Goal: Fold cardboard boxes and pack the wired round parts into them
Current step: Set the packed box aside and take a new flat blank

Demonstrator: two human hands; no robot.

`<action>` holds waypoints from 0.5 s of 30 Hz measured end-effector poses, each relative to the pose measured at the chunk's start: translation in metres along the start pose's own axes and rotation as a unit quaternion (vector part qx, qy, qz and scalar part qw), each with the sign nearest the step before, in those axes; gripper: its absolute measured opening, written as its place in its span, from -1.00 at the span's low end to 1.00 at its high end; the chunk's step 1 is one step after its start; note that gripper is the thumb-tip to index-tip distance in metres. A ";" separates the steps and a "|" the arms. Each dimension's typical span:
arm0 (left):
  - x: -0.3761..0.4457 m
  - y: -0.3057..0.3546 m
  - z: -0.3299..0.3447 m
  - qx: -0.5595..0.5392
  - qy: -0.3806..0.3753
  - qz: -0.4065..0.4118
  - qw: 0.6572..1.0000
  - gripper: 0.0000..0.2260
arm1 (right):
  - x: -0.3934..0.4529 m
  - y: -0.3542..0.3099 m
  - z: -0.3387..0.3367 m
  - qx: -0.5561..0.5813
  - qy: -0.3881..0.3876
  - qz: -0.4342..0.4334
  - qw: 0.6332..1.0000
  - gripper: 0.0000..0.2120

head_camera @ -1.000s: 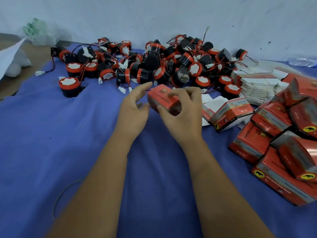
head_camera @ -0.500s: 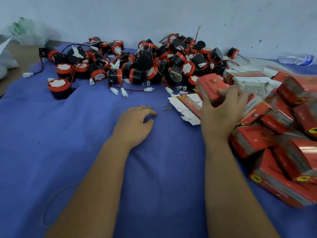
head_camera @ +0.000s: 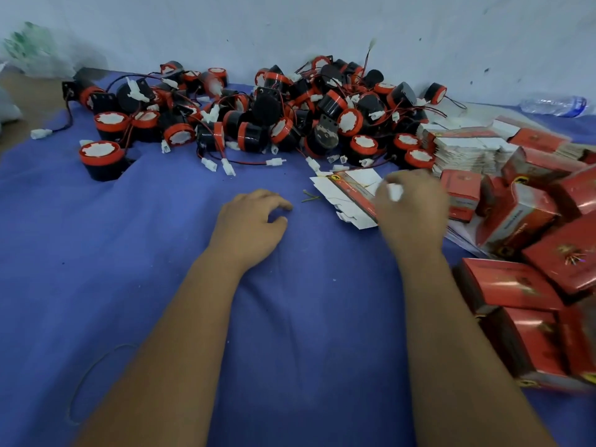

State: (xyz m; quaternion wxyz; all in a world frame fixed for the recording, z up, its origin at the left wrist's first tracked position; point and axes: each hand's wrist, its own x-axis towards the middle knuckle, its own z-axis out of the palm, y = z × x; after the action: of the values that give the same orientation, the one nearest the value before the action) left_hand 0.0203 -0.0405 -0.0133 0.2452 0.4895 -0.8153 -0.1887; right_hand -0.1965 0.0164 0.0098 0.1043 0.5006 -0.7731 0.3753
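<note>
My left hand (head_camera: 254,225) rests palm down on the blue cloth (head_camera: 129,269) that covers the desk, fingers loosely curled and holding nothing; its fingertips touch the cloth just left of a small green scrap (head_camera: 310,197).

My right hand (head_camera: 411,211) is over the near end of the flat box blanks (head_camera: 346,195), a small fanned stack of unfolded white and red card lying on the cloth. The fingers are bent and a bit of white card shows between them, so the grip looks pinched on a blank, though the blur there keeps me from being sure how firmly.

The round parts (head_camera: 258,114) lie in a heap along the far edge of the desk against the pale wall (head_camera: 290,27): black bodies with red rims and white faces, red and black wires and white plugs tangled among them. One round part (head_camera: 101,159) stands apart at the left, upright on the cloth.

To the right, folded red boxes (head_camera: 522,285) are piled loosely, some tilted, some lying flat, running from beside my right wrist to the near right corner. Behind them is a thick stack of blanks (head_camera: 467,150), just beside the heap of parts.

A thin rubber band (head_camera: 93,372) lies on the cloth near my left forearm. A clear plastic bottle (head_camera: 553,104) lies on its side at the far right, and a crumpled plastic bag (head_camera: 35,50) is at the far left.
</note>
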 end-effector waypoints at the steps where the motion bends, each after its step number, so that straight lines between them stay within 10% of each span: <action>1: 0.000 0.000 0.000 0.000 -0.001 -0.001 1.000 -0.73 | -0.003 -0.008 0.006 0.004 -0.090 0.003 0.996 -0.53; 5: 0.000 0.000 0.000 -0.005 -0.003 -0.005 1.000 -0.72 | -0.012 -0.015 0.022 -0.051 -0.252 -0.101 0.961 -0.52; 9: 0.000 0.002 0.000 0.008 -0.004 -0.003 1.000 -0.71 | -0.018 -0.018 0.016 0.171 -0.173 -0.051 0.969 -0.85; 15: -0.004 0.005 -0.002 -0.030 0.001 0.002 1.000 -0.69 | -0.017 -0.030 0.013 0.132 0.062 -0.038 0.989 -0.75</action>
State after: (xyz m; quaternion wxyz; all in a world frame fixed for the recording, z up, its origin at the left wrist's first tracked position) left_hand 0.0202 -0.0348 -0.0098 0.2606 0.4807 -0.8098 -0.2126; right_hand -0.1597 0.0133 0.0062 0.0987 0.5147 -0.6892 0.5003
